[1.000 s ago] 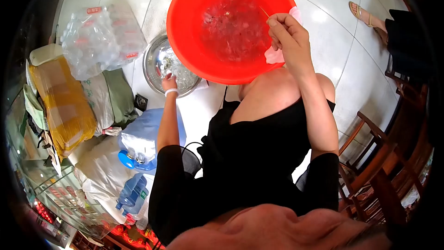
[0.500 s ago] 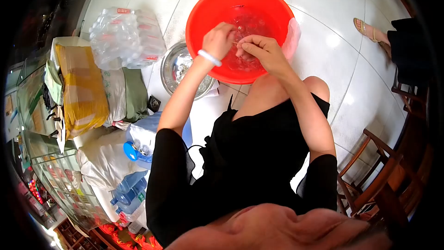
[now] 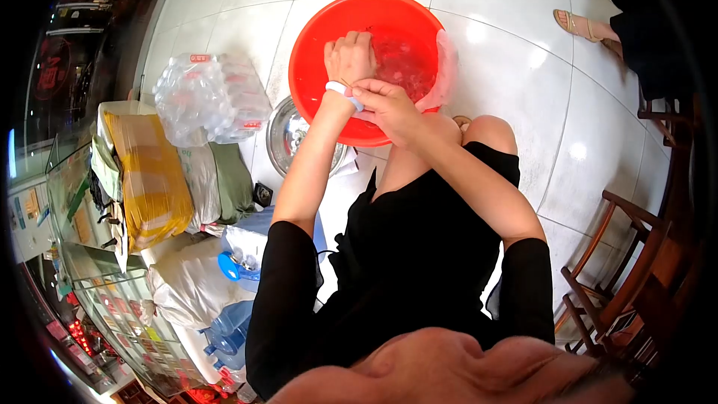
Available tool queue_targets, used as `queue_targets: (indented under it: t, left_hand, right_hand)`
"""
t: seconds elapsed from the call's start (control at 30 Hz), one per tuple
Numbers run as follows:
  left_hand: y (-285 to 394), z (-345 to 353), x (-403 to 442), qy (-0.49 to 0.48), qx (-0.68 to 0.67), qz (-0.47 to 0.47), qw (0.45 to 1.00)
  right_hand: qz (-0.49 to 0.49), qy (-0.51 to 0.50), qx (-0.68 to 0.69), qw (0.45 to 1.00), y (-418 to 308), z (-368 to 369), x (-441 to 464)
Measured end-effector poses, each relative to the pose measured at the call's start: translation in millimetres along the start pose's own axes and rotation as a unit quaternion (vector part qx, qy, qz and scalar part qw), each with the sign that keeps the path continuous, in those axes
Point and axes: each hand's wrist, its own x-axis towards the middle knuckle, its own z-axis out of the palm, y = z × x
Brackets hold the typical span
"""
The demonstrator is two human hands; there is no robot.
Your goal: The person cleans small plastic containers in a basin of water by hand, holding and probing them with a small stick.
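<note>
My left hand (image 3: 350,58) is over the red plastic basin (image 3: 301,52), back upward, its fingers curled down so that whatever they hold is hidden. A pale bracelet (image 3: 336,88) circles my left wrist. My right hand (image 3: 389,108) is at that wrist, thumb and forefinger pinching a thin tan stick like a toothpick (image 3: 345,83). Beside these fingers, the bracelet looks pushed or doubled along the wrist. Water with small blurred contents (image 3: 404,63) lies in the basin. Left of the basin stands a steel bowl (image 3: 278,138) with small pale pieces in it.
A shrink-wrapped pack of bottles (image 3: 206,97) stands on the tiled floor at left, near a taped yellow parcel (image 3: 153,176). Blue water jugs (image 3: 232,333) are closer in. Pink plastic (image 3: 441,71) hangs on the basin rim. Another person's foot (image 3: 576,24) and wooden chairs (image 3: 621,254) are at right.
My right hand has moved left and down from the basin's middle to my left wrist. My left hand has turned back upward, fingers now curled away. The whole view has shifted slightly.
</note>
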Motion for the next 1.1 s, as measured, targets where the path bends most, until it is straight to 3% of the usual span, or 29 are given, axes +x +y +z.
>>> queue_targets:
  t: [0.33,0.37,0.4,0.43,0.47,0.5,0.53,0.6,0.63,0.7,0.83,1.0,1.1]
  left_hand:
    - [-3.2,18.1,11.5,-0.073,0.074,0.098,0.990]
    - [-6.6,21.4,13.6,-0.144,0.023,0.035,0.989]
    - [-10.5,25.7,15.9,-0.198,-0.134,-0.096,0.966]
    - [-17.2,30.4,16.9,-0.217,-0.307,-0.197,0.905]
    - [-25.6,33.4,16.3,-0.229,-0.464,-0.292,0.805]
    - [-31.0,24.5,20.4,-0.237,-0.601,-0.402,0.649]
    - [-41.7,29.4,19.3,-0.204,-0.714,-0.456,0.491]
    - [-52.1,33.6,15.3,-0.125,-0.762,-0.507,0.382]
    - [-51.0,34.2,13.6,-0.129,-0.761,-0.509,0.381]
    - [-48.6,31.7,13.0,-0.120,-0.817,-0.476,0.301]
    - [-38.1,29.9,20.7,-0.076,-0.842,-0.469,0.254]
    - [-26.3,25.5,28.8,-0.041,-0.860,-0.448,0.241]
    - [-16.7,30.8,26.7,0.065,-0.650,-0.358,0.667]
  right_hand:
    - [0.017,-0.043,0.008,0.999,17.3,9.6,-1.2]
    - [0.006,-0.061,-0.022,0.998,22.6,8.4,0.5]
    - [-0.004,-0.079,-0.052,0.996,27.5,7.9,1.7]
    - [-0.031,-0.093,-0.057,0.994,31.8,9.2,0.6]
    - [-0.032,-0.086,-0.056,0.994,34.3,8.2,2.6]
    - [-0.058,-0.102,-0.063,0.991,36.4,6.8,5.8]
    - [-0.086,-0.119,-0.071,0.987,36.1,6.5,9.2]
    - [-0.074,-0.088,-0.072,0.991,28.5,5.5,14.0]
    - [-0.062,-0.057,-0.063,0.994,23.0,5.9,13.9]
    - [-0.031,-0.012,-0.001,0.999,18.0,11.0,14.4]
    - [-0.013,0.013,0.048,0.999,16.4,7.3,16.1]
    - [-0.014,-0.011,0.081,0.997,28.5,8.6,13.9]
    - [0.014,-0.014,0.083,0.996,31.6,11.0,7.0]
